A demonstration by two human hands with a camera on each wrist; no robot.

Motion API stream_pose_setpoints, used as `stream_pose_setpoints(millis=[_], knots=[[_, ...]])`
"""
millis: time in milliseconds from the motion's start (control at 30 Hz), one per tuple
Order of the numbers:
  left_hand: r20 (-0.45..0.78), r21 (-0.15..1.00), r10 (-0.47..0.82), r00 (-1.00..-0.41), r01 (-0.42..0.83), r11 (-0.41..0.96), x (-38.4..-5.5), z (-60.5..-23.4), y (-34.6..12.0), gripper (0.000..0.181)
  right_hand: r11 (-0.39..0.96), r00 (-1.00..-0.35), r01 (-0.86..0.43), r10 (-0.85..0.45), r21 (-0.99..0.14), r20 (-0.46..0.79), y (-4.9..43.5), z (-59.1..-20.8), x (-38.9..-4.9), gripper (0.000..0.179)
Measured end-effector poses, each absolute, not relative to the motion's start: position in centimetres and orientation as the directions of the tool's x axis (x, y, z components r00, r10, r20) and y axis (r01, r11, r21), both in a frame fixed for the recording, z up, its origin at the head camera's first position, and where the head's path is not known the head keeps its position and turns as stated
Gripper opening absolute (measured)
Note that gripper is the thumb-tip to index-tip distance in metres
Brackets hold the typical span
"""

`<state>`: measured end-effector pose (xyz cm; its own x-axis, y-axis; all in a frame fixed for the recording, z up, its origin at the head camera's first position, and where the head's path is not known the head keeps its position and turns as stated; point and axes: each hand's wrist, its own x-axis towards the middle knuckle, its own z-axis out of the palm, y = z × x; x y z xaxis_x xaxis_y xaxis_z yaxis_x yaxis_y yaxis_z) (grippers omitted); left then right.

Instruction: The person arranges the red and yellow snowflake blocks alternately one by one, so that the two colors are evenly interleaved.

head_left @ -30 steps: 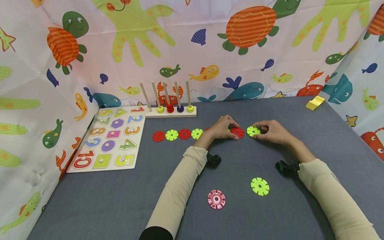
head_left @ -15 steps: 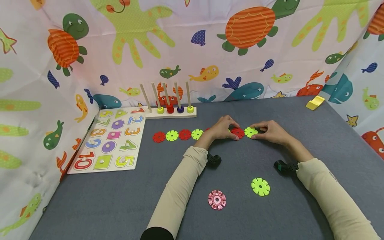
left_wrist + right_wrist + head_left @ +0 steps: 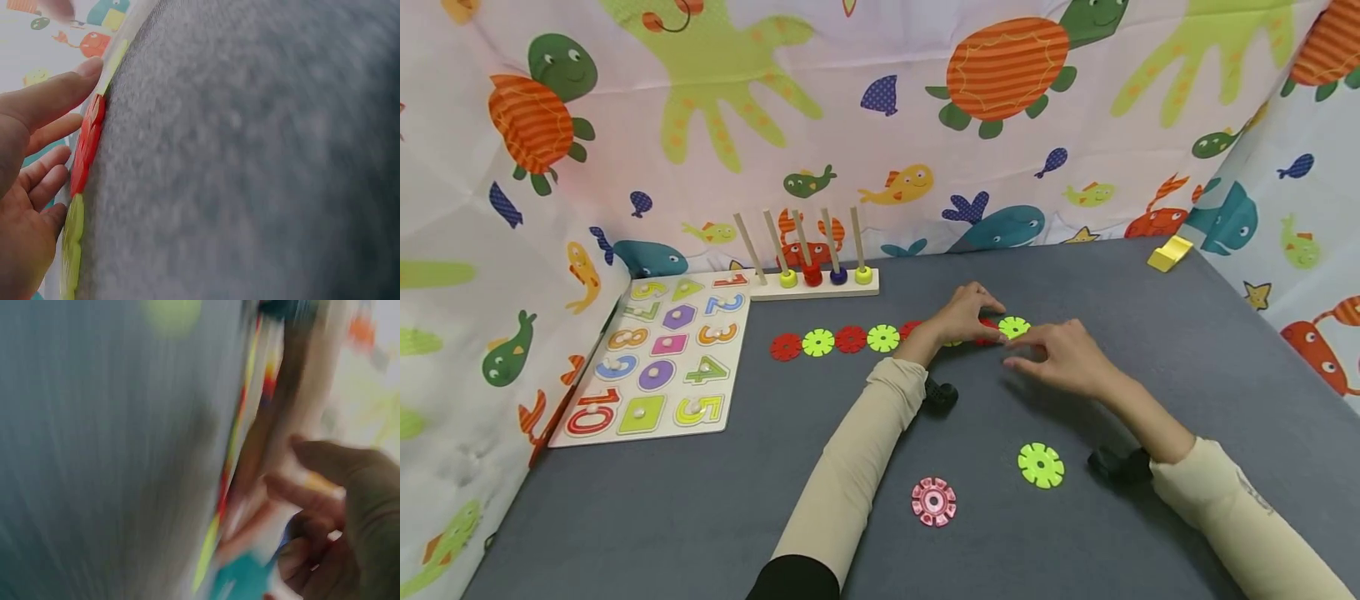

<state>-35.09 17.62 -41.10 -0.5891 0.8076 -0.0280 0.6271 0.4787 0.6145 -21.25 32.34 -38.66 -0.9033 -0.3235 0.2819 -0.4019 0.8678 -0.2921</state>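
A row of red and lime-green notched plastic discs lies across the grey table. With thumb and fingers at its edges, my left hand (image 3: 958, 318) holds a red disc (image 3: 988, 328) near the row's right end; the left wrist view shows that red disc (image 3: 87, 147) edge-on beside the fingers. The lime disc (image 3: 1014, 327) at the end sits against the red one. Just right and in front of it is my right hand (image 3: 1071, 358), its fingers extended and holding nothing. Part of the row is hidden behind the left hand. The right wrist view is blurred.
Closer to me lie a loose lime disc (image 3: 1034, 464) and a pink disc (image 3: 934, 517). A number puzzle board (image 3: 647, 400) lies at left, beside a wooden peg stand (image 3: 775, 291) with coloured rings. A yellow block (image 3: 1169, 253) is at the back right, before a printed curtain (image 3: 820, 75).
My right hand has slid the lime disc left against the red one, let it go and drawn back toward me. The left hand has stayed at the red disc. The head view has shifted slightly.
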Motion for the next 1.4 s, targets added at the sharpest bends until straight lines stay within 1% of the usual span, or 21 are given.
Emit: stream_pose_setpoints(millis=[67,133,233,300,433,533,733,833,1000,1100,1167,1267,1333,1400], knots=[[-0.019,0.598,0.809,-0.587,0.642,0.48,-35.2,-41.2,17.8,0.052,0.863,-0.894,-0.432,-0.372,-0.262,0.248,29.9,-38.2,-18.8,0.029],[-0.021,0.596,0.81,-0.586,0.643,0.481,-35.2,-41.3,17.9,0.053,0.849,-0.887,-0.458,-0.419,-0.262,0.193,27.4,-38.2,-16.3,0.036],[-0.029,0.604,0.805,-0.592,0.632,0.486,-35.1,-41.4,18.0,0.051,0.823,-0.871,-0.49,-0.478,-0.288,0.115,24.3,-38.4,-13.3,0.047],[-0.032,0.611,0.799,-0.6,0.621,0.491,-35.1,-41.5,18.1,0.049,0.802,-0.857,-0.504,-0.511,-0.32,0.068,22.7,-38.7,-12.1,0.051],[-0.031,0.616,0.79,-0.612,0.611,0.498,-35.2,-41.6,18.2,0.048,0.771,-0.834,-0.517,-0.552,-0.372,0.014,21.0,-39.2,-11.5,0.054],[-0.036,0.619,0.788,-0.615,0.605,0.5,-35.2,-41.7,18.3,0.048,0.764,-0.828,-0.519,-0.56,-0.383,0.005,20.5,-39.6,-11.7,0.054],[-0.038,0.616,0.784,-0.619,0.604,0.506,-35.1,-41.6,18.6,0.047,0.744,-0.816,-0.548,-0.576,-0.381,0.049,20.4,-39.9,-12.1,0.047],[-0.03,0.618,0.783,-0.621,0.604,0.503,-35.1,-41.6,18.7,0.047,0.731,-0.8,-0.579,-0.595,-0.36,0.079,20.5,-40.0,-12.1,0.044],[-0.024,0.619,0.784,-0.62,0.606,0.499,-35.0,-41.7,18.8,0.047,0.697,-0.75,-0.659,-0.637,-0.281,0.179,21.6,-39.8,-12.4,0.043],[-0.025,0.618,0.788,-0.616,0.61,0.496,-34.9,-41.7,19.0,0.047,0.703,-0.743,-0.669,-0.62,-0.24,0.254,23.5,-38.9,-13.3,0.044],[-0.021,0.617,0.787,-0.616,0.611,0.495,-34.9,-41.7,19.0,0.046,0.728,-0.76,-0.645,-0.578,-0.232,0.298,25.5,-38.2,-14.4,0.044],[-0.016,0.612,0.791,-0.611,0.62,0.491,-35.0,-41.7,19.0,0.046,0.779,-0.806,-0.571,-0.473,-0.26,0.355,29.7,-37.7,-16.9,0.043],[-0.016,0.611,0.793,-0.609,0.622,0.49,-35.0,-41.6,19.0,0.046,0.82,-0.859,-0.481,-0.369,-0.311,0.355,32.9,-37.9,-18.6,0.041],[-0.021,0.616,0.793,-0.608,0.617,0.489,-34.9,-41.6,19.0,0.046,0.86,-0.919,-0.353,-0.243,-0.369,0.311,35.8,-38.2,-20.2,0.042]])
